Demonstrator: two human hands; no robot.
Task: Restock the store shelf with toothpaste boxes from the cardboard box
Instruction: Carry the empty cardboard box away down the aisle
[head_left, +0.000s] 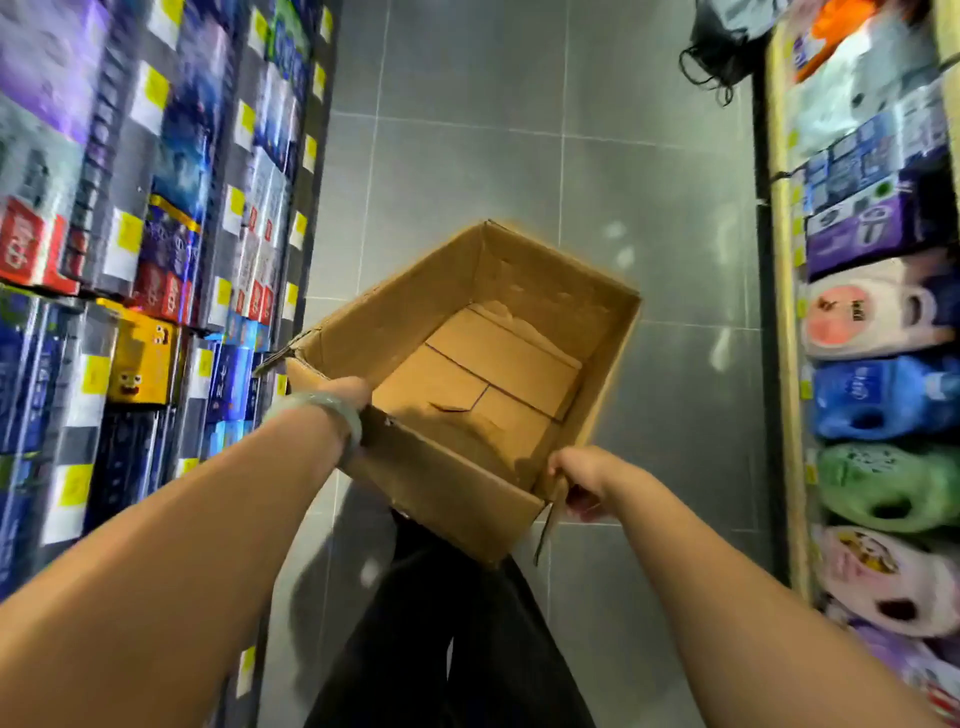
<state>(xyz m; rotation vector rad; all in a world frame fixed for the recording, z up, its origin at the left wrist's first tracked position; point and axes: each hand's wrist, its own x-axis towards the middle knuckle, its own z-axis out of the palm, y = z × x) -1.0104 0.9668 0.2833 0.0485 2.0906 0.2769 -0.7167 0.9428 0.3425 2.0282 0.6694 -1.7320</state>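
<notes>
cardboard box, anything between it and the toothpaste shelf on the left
Nothing visible. The left hand and right hand grip the cardboard box by its near rim, and its left corner sits beside the shelf with nothing between them. The box looks empty inside.

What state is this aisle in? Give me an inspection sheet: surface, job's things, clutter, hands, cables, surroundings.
Surface: grey tiled floor, glossy with light reflections.
Job's things: open brown cardboard box, held tilted above the floor, nothing inside; toothpaste boxes, blurred, fill the left store shelf.
Clutter: black bundle with loose straps far along the aisle.
Hands: left hand grips the box's near-left rim; right hand grips its near-right corner.
Cables: nothing seen.
Surroundings: coloured detergent jugs on the right shelf; pale green bangle on the left wrist; black trousers below.
</notes>
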